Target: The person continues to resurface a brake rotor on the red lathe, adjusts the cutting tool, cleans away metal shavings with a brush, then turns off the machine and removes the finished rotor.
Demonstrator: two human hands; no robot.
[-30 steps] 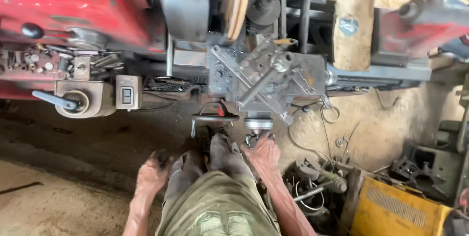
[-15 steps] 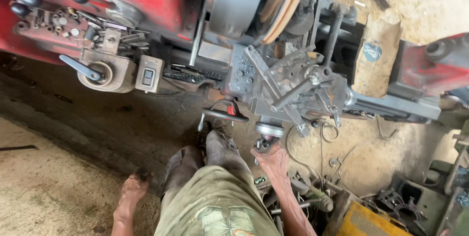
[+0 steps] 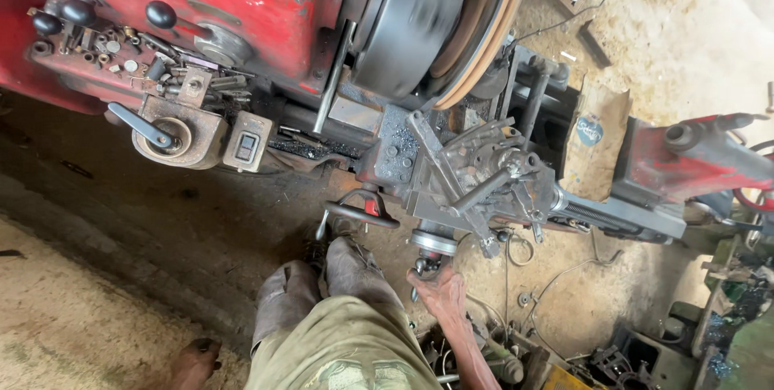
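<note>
My right hand is closed around the cross-slide crank handle, which projects toward me from the dial at the front of the lathe carriage. The handle's axis runs from the hand up into the carriage. My left hand hangs low, well apart, holding nothing visible; whether it is clenched I cannot tell.

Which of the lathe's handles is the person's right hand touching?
The right hand touches the small crank handle below the round silver dial, under the tool carriage. The black handwheel left of it and the grey lever stay untouched.
</note>
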